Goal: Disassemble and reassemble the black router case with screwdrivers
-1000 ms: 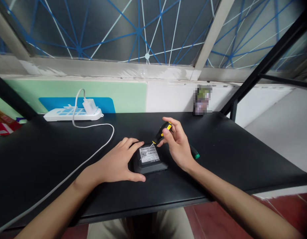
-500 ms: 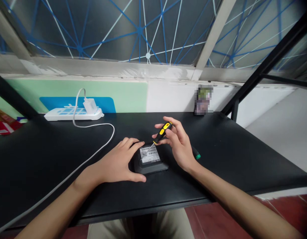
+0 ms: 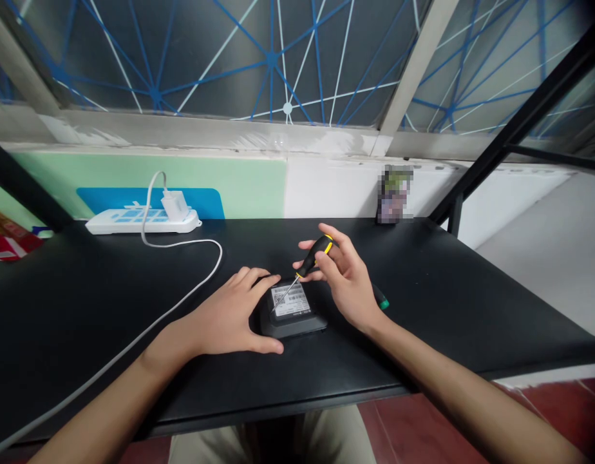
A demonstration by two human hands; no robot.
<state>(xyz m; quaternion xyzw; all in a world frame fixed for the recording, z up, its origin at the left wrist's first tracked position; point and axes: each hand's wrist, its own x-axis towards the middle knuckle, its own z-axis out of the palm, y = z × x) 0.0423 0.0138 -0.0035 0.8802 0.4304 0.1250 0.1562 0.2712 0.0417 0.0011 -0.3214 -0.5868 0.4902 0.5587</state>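
Observation:
A small black device (image 3: pixel 297 327) with a white printed label lies on the black table. My left hand (image 3: pixel 230 314) is wrapped around its left side, fingers at the far edge and thumb at the near edge. In my right hand (image 3: pixel 344 277) is a screwdriver (image 3: pixel 309 261) with a black and yellow handle, held tilted between fingers and thumb. Its metal shaft slants down left over the label, and the tip is at the device's left part. Partly hidden behind my right hand lies a dark object with a green end (image 3: pixel 384 302).
A white power strip (image 3: pixel 133 222) with a plugged-in charger (image 3: pixel 174 205) sits at the back left. Its white cable (image 3: pixel 181 301) curves across the table's left side. A red packet (image 3: pixel 10 238) is at far left; a pixelated object (image 3: pixel 393 194) stands against the back wall.
The screwdriver handle has turned about its axis, showing more black and less yellow. The fingers of my right hand have shifted slightly on it. My left hand and the device stay put.

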